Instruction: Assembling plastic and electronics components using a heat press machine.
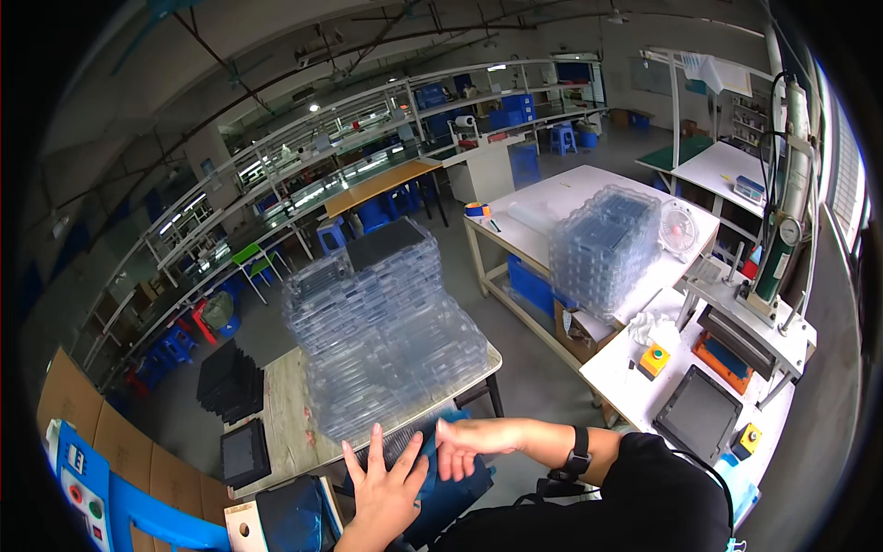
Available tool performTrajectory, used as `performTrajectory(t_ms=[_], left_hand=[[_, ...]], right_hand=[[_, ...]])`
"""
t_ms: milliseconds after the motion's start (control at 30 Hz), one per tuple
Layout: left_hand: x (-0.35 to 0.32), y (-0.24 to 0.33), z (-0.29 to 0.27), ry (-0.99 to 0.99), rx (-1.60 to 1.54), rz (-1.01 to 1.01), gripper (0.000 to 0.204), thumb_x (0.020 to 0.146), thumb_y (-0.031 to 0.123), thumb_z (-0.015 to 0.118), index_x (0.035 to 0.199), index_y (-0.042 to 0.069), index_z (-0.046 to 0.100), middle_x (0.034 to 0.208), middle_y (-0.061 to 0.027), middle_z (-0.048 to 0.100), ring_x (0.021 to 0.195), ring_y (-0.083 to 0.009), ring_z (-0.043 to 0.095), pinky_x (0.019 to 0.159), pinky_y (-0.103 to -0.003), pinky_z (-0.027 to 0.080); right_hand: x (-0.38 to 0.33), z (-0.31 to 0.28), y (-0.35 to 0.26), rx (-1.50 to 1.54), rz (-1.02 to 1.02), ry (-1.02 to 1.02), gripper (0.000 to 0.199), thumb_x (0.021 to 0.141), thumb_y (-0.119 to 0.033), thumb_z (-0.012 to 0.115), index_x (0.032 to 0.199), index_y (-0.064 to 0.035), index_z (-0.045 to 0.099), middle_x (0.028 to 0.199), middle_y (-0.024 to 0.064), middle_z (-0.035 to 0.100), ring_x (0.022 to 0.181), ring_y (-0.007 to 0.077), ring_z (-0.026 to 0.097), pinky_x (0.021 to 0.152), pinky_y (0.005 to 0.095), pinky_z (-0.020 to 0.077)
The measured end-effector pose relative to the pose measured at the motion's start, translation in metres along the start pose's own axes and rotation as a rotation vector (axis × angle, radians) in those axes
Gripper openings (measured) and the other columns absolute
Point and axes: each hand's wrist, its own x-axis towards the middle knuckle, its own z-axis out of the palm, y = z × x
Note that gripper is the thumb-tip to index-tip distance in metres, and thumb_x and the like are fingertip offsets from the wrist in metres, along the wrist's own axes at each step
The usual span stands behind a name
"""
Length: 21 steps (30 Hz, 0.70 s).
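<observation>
My left hand (388, 489) is open, its fingers spread over a dark panel (397, 447) with fine ridges. Just right of it, my right hand (467, 443) has its fingers bent, the thumb close to the index finger. Whatever may be pinched there is hidden. Blue film or sheet (474, 483) shows behind and below the right hand, beside the dark panel; where it is attached cannot be made out. At the lower left, close to my left wrist, a dark flat piece with a blue edge (292, 517) lies by a wooden block (244, 531).
Clear plastic trays (391, 354) are piled on the table ahead, with black trays (230, 382) at its left. Another tray stack (607, 248) and a fan (678, 228) stand farther right. A press (750, 322) and black frame (699, 412) are right; a blue machine (129, 501) is left.
</observation>
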Motion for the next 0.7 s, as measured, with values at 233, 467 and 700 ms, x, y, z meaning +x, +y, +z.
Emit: performTrajectory(t_ms=[233,467,700], left_hand=[[0.010,0.022,0.003,0.055,0.078,0.041,0.031,0.075,0.015,0.066,0.106,0.017,0.067,0.141,-0.0037,0.043,0.134,-0.0414,0.026,0.104,-0.068,0.013],[0.012,-0.018,0.030,0.815,-1.139,-0.432,0.057,0.097,0.046,0.034,0.136,0.004,0.037,0.144,-0.0192,0.034,0.132,-0.0374,0.033,0.108,-0.053,0.024],[0.023,-0.031,0.132,-0.109,-1.978,-0.765,0.060,0.096,0.049,0.037,0.143,0.011,0.032,0.132,-0.0163,0.049,0.119,-0.0295,0.048,0.102,-0.046,0.037]], right_hand=[[0.032,0.024,0.012,0.546,-0.087,0.488,0.031,0.096,-0.034,0.052,0.103,-0.0045,0.057,0.099,0.0054,0.059,0.078,0.0143,0.059,0.070,0.0329,0.0510],[-0.022,-0.003,-0.036,-0.075,-0.383,0.282,0.040,0.098,-0.039,0.046,0.105,-0.0007,0.057,0.092,0.0018,0.060,0.087,0.0099,0.054,0.079,0.0285,0.0467],[-0.012,-0.007,-0.020,-0.361,-0.212,-0.183,0.043,0.099,-0.034,0.046,0.110,0.0061,0.057,0.102,0.0063,0.063,0.093,0.0127,0.054,0.085,0.0307,0.0457]])
